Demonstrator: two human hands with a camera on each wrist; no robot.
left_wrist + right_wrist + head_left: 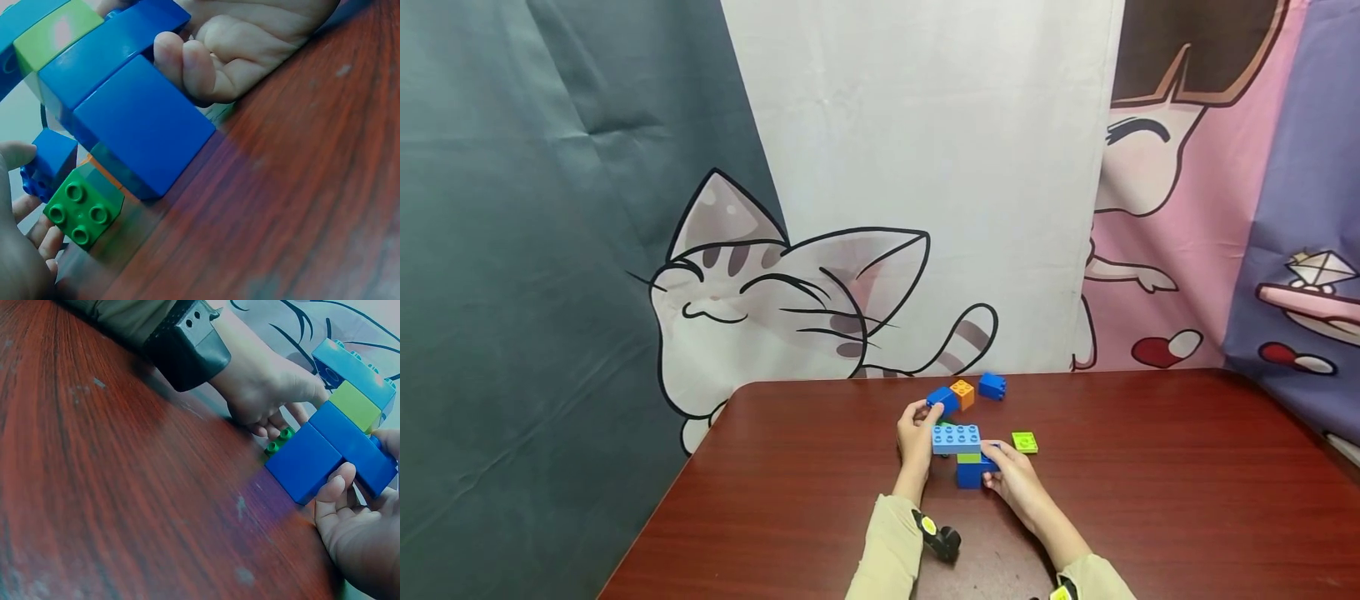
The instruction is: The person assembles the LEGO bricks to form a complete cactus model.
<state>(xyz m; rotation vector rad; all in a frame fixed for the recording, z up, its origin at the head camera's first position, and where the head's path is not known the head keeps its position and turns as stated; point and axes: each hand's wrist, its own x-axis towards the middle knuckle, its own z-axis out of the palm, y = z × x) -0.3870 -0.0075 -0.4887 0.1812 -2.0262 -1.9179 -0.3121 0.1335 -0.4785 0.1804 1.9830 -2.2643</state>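
Note:
My right hand (1017, 479) grips a stack of toy building bricks by its dark blue upper brick (356, 447). That stack has a dark blue brick (144, 128) at the bottom, a lime green brick (356, 406) higher up and a light blue studded brick (956, 439) across the top. Beyond the stack, my left hand (913, 435) pinches a separate blue brick (943, 401) between thumb and fingers. A green four-stud brick (85, 209) sits close to the left fingers, mostly hidden behind the stack in the head view.
An orange brick (962, 393) lies just right of the held blue brick. Another blue brick (992, 386) lies near the far edge of the brown table (1150, 483). A flat lime green piece (1024, 442) lies beyond the right hand. A printed cloth (925, 167) hangs behind the table.

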